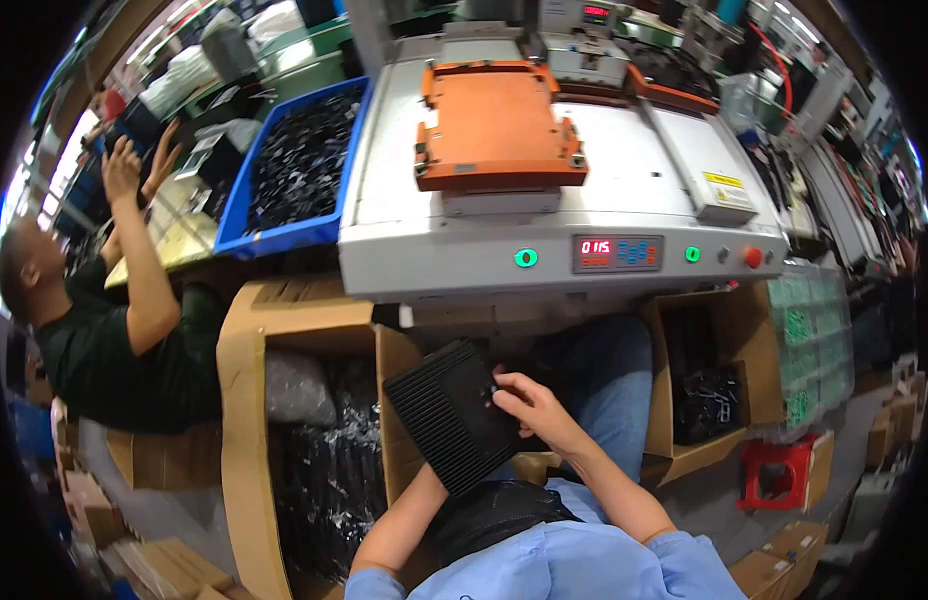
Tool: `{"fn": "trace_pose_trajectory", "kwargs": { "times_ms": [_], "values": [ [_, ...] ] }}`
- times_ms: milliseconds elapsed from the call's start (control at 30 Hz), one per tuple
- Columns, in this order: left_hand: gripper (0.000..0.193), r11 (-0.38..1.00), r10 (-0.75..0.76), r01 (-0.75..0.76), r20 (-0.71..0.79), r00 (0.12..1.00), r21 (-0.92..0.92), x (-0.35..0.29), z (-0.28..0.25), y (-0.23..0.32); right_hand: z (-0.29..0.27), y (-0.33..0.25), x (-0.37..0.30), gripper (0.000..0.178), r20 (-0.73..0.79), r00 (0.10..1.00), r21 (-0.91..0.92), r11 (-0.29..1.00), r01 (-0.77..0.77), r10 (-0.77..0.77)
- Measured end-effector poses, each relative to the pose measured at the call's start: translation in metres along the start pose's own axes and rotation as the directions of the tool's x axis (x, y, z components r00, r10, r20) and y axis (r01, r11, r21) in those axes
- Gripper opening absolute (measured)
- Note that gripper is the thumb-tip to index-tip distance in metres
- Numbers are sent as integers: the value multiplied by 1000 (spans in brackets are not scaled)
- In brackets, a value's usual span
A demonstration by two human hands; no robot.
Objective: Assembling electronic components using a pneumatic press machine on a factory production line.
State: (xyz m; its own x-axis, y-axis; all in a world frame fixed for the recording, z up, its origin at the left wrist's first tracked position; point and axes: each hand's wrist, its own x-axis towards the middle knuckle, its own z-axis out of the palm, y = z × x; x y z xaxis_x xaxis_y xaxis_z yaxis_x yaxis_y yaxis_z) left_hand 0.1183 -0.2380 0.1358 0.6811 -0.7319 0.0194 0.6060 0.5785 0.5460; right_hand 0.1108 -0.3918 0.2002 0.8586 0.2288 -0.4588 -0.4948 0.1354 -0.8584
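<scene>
A black rectangular panel with a ribbed face (439,420) is tilted above my lap. My left hand (436,482) holds it from beneath, with its fingers hidden behind the panel. At the panel's right side my right hand (534,408) has thumb and fingers pinched together against the smooth part. Whatever is between those fingertips is too small to name. In front stands a white machine (464,262) with an orange fixture plate (492,120) on top.
An open cardboard box (246,400) of plastic-wrapped black parts stands left; another box (759,350) with black parts stands right. A blue bin (284,242) of small black pieces sits beside the machine. A co-worker (104,330) sits far left. A red stool (759,475) is at right.
</scene>
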Motion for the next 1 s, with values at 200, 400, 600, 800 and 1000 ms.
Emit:
{"fn": "trace_pose_trajectory", "kwargs": {
  "times_ms": [200, 400, 600, 800, 1000],
  "values": [
    [40, 994, -65, 11, -534, 843, -104, -15, -44, 9, -17, 46, 19, 31, -246, 849, -278, 873, 401, -468],
    [46, 955, 167, 19, -588, 791, 297, 9, 24, 11, -58, 48, 8, 30, -366, 841, -296, 907, 300, -398],
    [51, 997, 32, 16, -631, 775, 70, 4, 6, 16, -181, 0, -10, 22, -599, 534, -698, 716, 19, -597],
    [49, 1000, 22, -21, -633, 774, 9, 10, 5, 19, -301, 42, -3, 36, -773, 607, -634, 204, -746, -183],
    [47, 999, 38, -29, -645, 763, 25, 2, -3, 19, -307, 56, -2, 35, -714, 594, -697, 455, -554, -371]
  ]
}}
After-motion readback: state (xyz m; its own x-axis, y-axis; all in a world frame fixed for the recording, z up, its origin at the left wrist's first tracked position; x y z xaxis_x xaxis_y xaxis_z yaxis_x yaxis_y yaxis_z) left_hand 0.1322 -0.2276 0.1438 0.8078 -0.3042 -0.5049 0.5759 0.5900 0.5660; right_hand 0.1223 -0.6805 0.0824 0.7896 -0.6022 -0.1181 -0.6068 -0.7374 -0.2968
